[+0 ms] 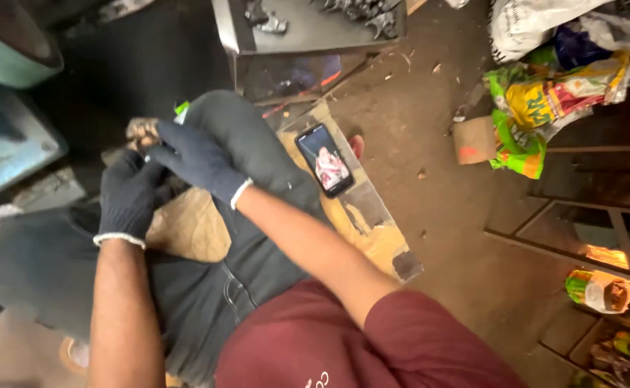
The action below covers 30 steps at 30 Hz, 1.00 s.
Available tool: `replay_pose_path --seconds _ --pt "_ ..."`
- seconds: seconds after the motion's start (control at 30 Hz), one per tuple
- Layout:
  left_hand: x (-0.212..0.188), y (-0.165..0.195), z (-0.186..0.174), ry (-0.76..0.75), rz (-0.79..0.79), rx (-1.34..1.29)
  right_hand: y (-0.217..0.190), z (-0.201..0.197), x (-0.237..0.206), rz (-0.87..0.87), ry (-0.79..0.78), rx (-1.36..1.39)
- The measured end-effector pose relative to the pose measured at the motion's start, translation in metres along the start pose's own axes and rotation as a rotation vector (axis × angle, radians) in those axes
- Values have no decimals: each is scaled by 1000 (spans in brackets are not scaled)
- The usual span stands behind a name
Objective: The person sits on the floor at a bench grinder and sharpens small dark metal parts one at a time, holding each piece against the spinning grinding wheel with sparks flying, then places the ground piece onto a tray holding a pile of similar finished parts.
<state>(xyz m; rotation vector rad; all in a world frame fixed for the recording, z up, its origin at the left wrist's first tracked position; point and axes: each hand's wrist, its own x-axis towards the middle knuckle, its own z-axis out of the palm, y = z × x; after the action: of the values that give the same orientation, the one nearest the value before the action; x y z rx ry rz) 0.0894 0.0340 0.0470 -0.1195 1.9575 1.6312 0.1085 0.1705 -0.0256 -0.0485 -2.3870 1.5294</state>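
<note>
Both gloved hands meet over the knees: left hand (127, 197) cups a small grimy metal part (140, 132) from below, fingers curled shut on it; right hand (198, 159) lies over the top, fingers pinching it, exact contact hidden. Part looks rigid, dense and probably greasy, so likely slippery even in gloves; best held around its body, not by the edges. A phone (325, 159) lies lit on the plank (372, 230) by the right knee, well apart from the hands.
</note>
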Motion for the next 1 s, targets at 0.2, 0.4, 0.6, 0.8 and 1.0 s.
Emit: replay_pose_path --seconds 0.2,0.4,0.6,0.8,1.0 --pt "-4 -3 -13 331 337 700 1 -9 9 141 -171 -75" --pt "4 16 -52 436 618 764 -4 -15 52 -55 -348 235" --pt "62 8 -76 454 195 613 -6 38 86 192 -317 189" --pt "98 -24 -84 675 72 494 32 91 115 130 -339 200" --pt "114 -25 -81 736 276 385 55 102 119 37 -249 71"
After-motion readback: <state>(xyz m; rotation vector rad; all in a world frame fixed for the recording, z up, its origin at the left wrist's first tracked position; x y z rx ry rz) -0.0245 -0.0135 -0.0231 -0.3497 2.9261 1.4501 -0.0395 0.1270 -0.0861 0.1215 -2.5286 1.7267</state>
